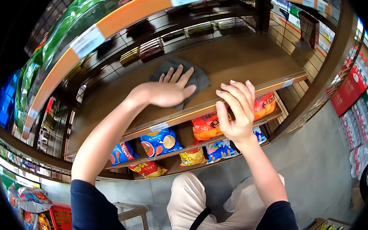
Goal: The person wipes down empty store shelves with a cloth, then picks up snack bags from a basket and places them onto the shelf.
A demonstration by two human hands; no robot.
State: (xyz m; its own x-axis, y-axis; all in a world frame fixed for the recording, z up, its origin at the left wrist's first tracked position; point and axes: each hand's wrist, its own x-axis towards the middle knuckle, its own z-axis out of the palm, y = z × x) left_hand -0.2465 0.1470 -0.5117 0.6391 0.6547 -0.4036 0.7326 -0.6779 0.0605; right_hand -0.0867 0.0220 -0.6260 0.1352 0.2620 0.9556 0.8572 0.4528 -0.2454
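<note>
My left hand [167, 91] lies flat, fingers spread, on a dark grey cloth [201, 80] that rests on a brown shelf board [246, 55]. The cloth shows around the fingers, and part of it is hidden under the palm. Just in front of the shelf's orange-edged front is my right hand [239, 114], its fingers loosely bent and apart, with nothing in it. Behind that hand, on the shelf below, sit red-orange snack bags [204, 127], partly covered by it. Whether the right fingers touch the shelf edge I cannot tell.
Blue snack bags [161, 142] and a yellow bag [193, 157] fill lower shelves. An upper shelf edge [127, 12] with price labels crosses above. Packs of bottles [354, 117] stand at right. A metal-framed stool [133, 215] and a red basket [62, 218] are at lower left.
</note>
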